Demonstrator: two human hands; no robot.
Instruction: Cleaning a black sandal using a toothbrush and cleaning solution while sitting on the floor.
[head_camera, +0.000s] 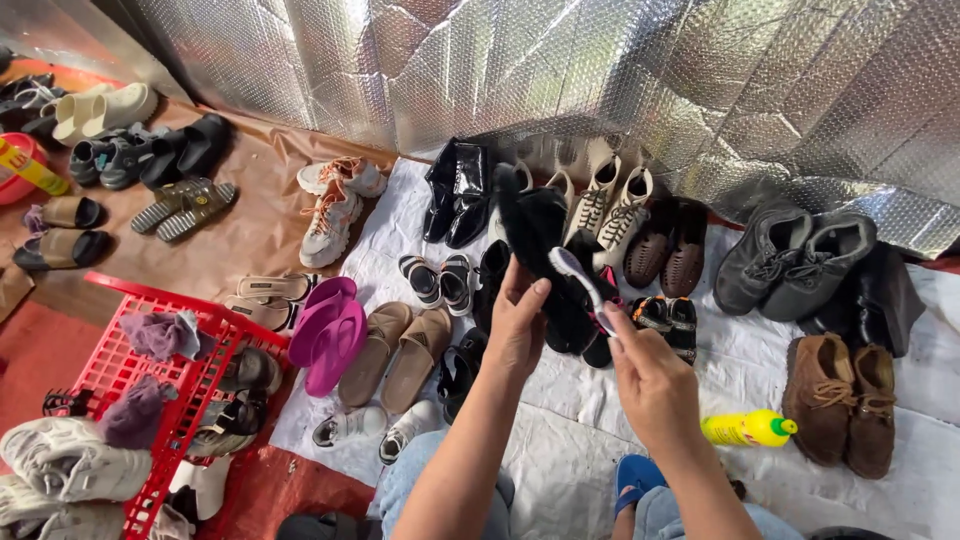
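Nearest, the left hand (518, 325) grips a black shoe (540, 250) held up over the white sheet (560, 440), while the right hand (650, 380) pinches a small brush (580, 285) against it; short strokes with the shoe held steady would probably work best.

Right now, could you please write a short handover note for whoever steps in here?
Left hand: grips a black shoe, held up over the white sheet.
Right hand: holds a brush against that shoe.
Around: many shoe pairs on the sheet, brown boots right, yellow bottle by the right wrist, red crate left.
Done: cannot tell how much of the shoe is brushed.
Left: the brushing in hand.
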